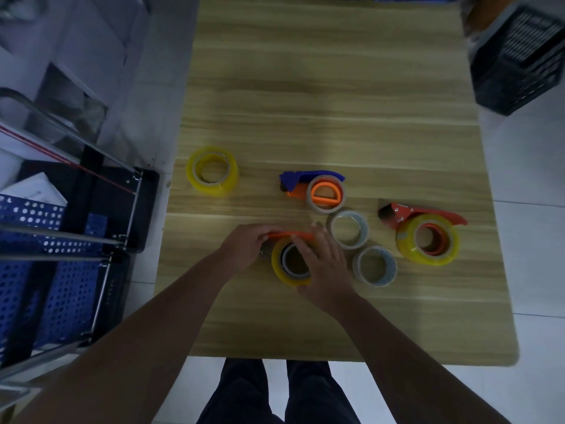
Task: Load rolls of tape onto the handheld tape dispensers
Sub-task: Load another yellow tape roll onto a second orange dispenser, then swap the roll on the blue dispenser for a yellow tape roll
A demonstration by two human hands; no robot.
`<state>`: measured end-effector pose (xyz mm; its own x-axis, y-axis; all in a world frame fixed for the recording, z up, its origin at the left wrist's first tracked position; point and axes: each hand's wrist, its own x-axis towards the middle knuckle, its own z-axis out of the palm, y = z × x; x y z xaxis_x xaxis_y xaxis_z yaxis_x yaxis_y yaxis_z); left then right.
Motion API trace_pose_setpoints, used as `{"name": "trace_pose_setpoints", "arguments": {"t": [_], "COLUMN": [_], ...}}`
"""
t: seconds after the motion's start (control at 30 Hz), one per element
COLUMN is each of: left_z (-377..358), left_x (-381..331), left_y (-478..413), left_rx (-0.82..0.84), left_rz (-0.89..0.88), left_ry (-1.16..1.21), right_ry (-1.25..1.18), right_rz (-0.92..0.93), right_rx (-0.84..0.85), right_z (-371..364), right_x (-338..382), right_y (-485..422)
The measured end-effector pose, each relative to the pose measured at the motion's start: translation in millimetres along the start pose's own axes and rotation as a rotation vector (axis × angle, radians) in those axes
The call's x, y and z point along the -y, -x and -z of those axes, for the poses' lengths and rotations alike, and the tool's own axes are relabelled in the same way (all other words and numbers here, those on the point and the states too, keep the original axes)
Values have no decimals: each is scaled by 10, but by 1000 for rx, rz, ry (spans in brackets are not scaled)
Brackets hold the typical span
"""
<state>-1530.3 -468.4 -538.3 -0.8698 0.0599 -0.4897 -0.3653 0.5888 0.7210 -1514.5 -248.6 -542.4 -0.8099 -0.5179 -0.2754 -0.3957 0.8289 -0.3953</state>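
While both hands [284, 252] grip orange dispenser [290, 235] holding yellow roll [279, 264], 2 dispensers loaded

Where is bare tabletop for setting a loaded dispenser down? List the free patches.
Free: the whole far half of the table beyond the blue dispenser; the near strip at the table's edge, on either side of the forearms. Crowded: the cluster around both hands, the two clear tape rolls and the red dispenser.
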Motion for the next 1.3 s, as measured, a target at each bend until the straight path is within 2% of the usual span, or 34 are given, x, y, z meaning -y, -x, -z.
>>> {"name": "trace_pose_setpoints", "arguments": {"t": [0.17,0.27,0.4,0.5,0.83,0.97,1.03,1.13,1.2,1.3], "left_z": [-176,-275,-300,-262,-278,-335,-376,-456,-509,-616], "left_x": [-135,-192,-241,-193,-89,-290,-440,-640,-783,-888], "left_y": [18,36,55,43,1,-76,-149,-308,-419,-604], "left_rx": [100,49,-47,-115,-91,-79,-71,48,107,124], "left_rz": [-50,-17,65,55,102,51,-17,-133,-185,-251], "left_ry": [-26,22,142,55,2,-20,-92,-290,-398,-570], "right_ry": [275,302,309,327,342,303,208,-11,-75,58], "right_rz": [91,46,8,0,-147,-98,-106,-142,-251,-448], "right_rx": [236,317,300,314,279,305,258,-59,-247,-201], "right_z": [51,57,123,177,364,400,431,479,449,359], "right_x": [-32,-48,-168,-338,-768,-870,-917,-1071,-1248,-1432], "right_y": [60,114,193,319,518,618,666,790,936,1172]}}
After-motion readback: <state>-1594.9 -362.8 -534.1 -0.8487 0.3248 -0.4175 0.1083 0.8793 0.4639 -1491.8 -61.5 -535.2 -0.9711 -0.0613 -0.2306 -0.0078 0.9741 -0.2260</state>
